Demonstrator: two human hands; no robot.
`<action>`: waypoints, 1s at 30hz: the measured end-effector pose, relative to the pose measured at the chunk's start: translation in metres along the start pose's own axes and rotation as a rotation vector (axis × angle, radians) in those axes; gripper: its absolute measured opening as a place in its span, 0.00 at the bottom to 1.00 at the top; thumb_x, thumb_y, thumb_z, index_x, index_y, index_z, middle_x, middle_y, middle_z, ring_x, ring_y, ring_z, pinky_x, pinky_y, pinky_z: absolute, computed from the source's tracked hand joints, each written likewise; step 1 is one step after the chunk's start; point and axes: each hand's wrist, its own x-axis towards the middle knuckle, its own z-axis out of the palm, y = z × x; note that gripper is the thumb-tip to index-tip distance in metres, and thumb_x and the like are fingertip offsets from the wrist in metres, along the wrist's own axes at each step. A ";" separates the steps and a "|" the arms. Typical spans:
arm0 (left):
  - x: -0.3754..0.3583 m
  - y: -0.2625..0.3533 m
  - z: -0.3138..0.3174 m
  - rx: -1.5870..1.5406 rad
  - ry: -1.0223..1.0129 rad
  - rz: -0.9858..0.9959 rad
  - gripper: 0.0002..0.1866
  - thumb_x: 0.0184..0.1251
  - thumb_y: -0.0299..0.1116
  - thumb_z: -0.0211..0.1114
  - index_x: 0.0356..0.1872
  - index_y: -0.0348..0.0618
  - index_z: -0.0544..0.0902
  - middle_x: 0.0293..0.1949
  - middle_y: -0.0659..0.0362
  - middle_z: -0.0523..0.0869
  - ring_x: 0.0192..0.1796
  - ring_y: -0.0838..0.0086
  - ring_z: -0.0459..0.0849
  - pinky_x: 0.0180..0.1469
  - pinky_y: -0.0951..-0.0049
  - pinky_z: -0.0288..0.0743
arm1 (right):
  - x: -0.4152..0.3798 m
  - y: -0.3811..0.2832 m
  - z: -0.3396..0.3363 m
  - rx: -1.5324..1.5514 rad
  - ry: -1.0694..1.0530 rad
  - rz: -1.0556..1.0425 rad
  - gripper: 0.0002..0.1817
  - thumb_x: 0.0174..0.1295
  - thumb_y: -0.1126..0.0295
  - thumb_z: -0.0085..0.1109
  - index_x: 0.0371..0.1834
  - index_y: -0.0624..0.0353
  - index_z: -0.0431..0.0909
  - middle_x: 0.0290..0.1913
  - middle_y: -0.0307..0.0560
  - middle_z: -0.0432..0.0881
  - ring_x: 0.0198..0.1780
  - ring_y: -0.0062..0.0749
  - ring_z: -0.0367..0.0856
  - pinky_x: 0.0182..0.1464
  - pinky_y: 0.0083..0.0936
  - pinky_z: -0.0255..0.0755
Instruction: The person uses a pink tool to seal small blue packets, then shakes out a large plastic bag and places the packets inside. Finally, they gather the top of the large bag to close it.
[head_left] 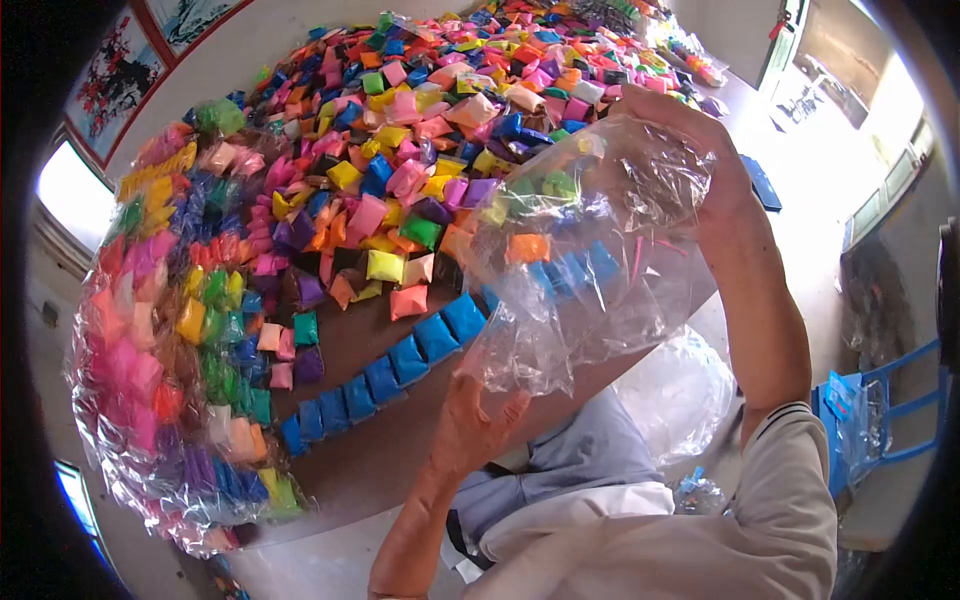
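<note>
A large, crinkled clear plastic bag [610, 290] is stretched between my two hands above the table's front edge. My right hand [705, 160] is raised and closed on its upper right end. At the lower left edge of the bag, the fingers of my left hand [478, 422] are closed on the film. A slanting row of blue packets [383, 380] lies on the brown table [350, 470] just left of the bag. More blue packets and an orange packet [528, 248] show through the film.
A large heap of small colourful packets [400, 110] covers the back of the table. Clear bags filled with packets [130, 370] are stacked along the left. A blue chair [890, 400] with plastic on it stands at right. Clear plastic [680, 390] bulges beside my lap.
</note>
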 end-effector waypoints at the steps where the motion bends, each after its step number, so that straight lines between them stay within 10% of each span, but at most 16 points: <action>1: 0.002 0.001 -0.003 -0.027 0.011 -0.002 0.22 0.64 0.37 0.65 0.56 0.37 0.74 0.56 0.43 0.76 0.58 0.50 0.74 0.59 0.59 0.68 | 0.001 0.001 0.002 0.008 -0.018 0.005 0.15 0.65 0.62 0.55 0.49 0.58 0.80 0.41 0.46 0.84 0.40 0.33 0.85 0.43 0.32 0.82; 6: -0.001 -0.026 -0.002 -0.021 0.043 -0.241 0.12 0.70 0.32 0.57 0.47 0.35 0.78 0.47 0.44 0.80 0.49 0.55 0.79 0.52 0.62 0.72 | 0.003 0.012 0.025 -0.051 0.215 -0.127 0.14 0.64 0.62 0.56 0.40 0.63 0.80 0.28 0.50 0.84 0.25 0.36 0.83 0.24 0.30 0.79; 13: 0.016 -0.052 -0.039 -0.144 0.265 -0.397 0.15 0.75 0.39 0.52 0.39 0.37 0.80 0.32 0.60 0.82 0.32 0.75 0.76 0.39 0.75 0.69 | -0.004 -0.026 -0.021 -0.080 0.009 -0.305 0.14 0.66 0.66 0.52 0.48 0.64 0.78 0.40 0.47 0.82 0.43 0.31 0.82 0.51 0.31 0.79; 16: 0.032 -0.084 -0.065 -0.280 0.379 -0.411 0.18 0.76 0.44 0.51 0.34 0.40 0.78 0.30 0.62 0.82 0.32 0.79 0.76 0.37 0.77 0.69 | -0.015 -0.040 -0.068 -0.489 0.540 -0.602 0.15 0.68 0.62 0.49 0.44 0.64 0.77 0.36 0.49 0.81 0.40 0.31 0.81 0.48 0.30 0.79; 21: 0.066 -0.101 -0.098 -0.511 0.521 -0.499 0.18 0.76 0.46 0.50 0.32 0.42 0.76 0.29 0.60 0.82 0.33 0.80 0.78 0.35 0.79 0.70 | -0.040 -0.057 -0.122 -0.777 0.746 -0.609 0.15 0.69 0.61 0.47 0.43 0.64 0.74 0.32 0.46 0.76 0.31 0.25 0.73 0.36 0.24 0.74; 25: 0.086 -0.126 -0.123 -0.671 0.596 -0.566 0.17 0.72 0.48 0.55 0.37 0.42 0.76 0.34 0.60 0.81 0.33 0.77 0.79 0.36 0.76 0.73 | -0.044 -0.054 -0.117 0.012 0.703 -0.641 0.14 0.70 0.63 0.45 0.46 0.62 0.72 0.33 0.44 0.75 0.29 0.25 0.72 0.31 0.19 0.71; 29: 0.107 -0.153 -0.142 -0.795 0.554 -0.584 0.18 0.70 0.49 0.58 0.42 0.42 0.76 0.36 0.59 0.82 0.36 0.74 0.80 0.39 0.77 0.75 | -0.041 -0.035 -0.083 -0.187 1.060 -0.627 0.13 0.71 0.65 0.43 0.50 0.59 0.73 0.38 0.46 0.80 0.35 0.28 0.80 0.30 0.22 0.75; 30: 0.114 -0.144 -0.143 -0.771 0.582 -0.632 0.19 0.69 0.50 0.58 0.40 0.42 0.76 0.37 0.58 0.83 0.36 0.74 0.81 0.39 0.77 0.75 | -0.066 -0.035 -0.130 -0.214 0.760 -0.583 0.22 0.65 0.71 0.51 0.63 0.64 0.66 0.54 0.51 0.78 0.53 0.37 0.80 0.54 0.28 0.77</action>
